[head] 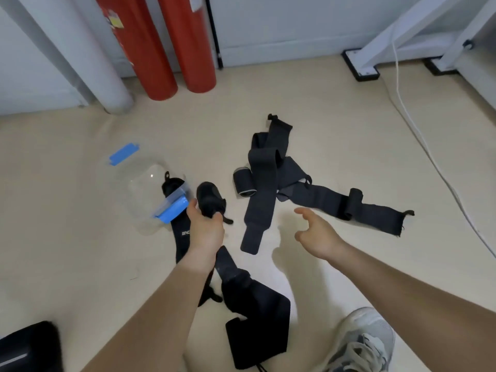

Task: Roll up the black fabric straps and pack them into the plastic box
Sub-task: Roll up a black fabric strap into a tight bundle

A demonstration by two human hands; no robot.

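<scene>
Two rolls look finished by my count: one rolled strap (210, 201) is in the left hand (205, 229), fingers curled round it just beside the clear plastic box (142, 183), and a second roll (244, 185) lies on the floor (322, 157). The right hand (316, 234) hovers with its fingers spread, holding nothing, near the tangled pile (263, 189). I make out perhaps three flat lengths there, too overlapped to count firmly. Two more lie unrolled: a lettered strap (182, 237) under or in the box, I cannot tell which, and a near strap (257, 318). The fabric looks soft, light and limp, so I'd grip a roll round its middle and take a flat strap by one end.
</scene>
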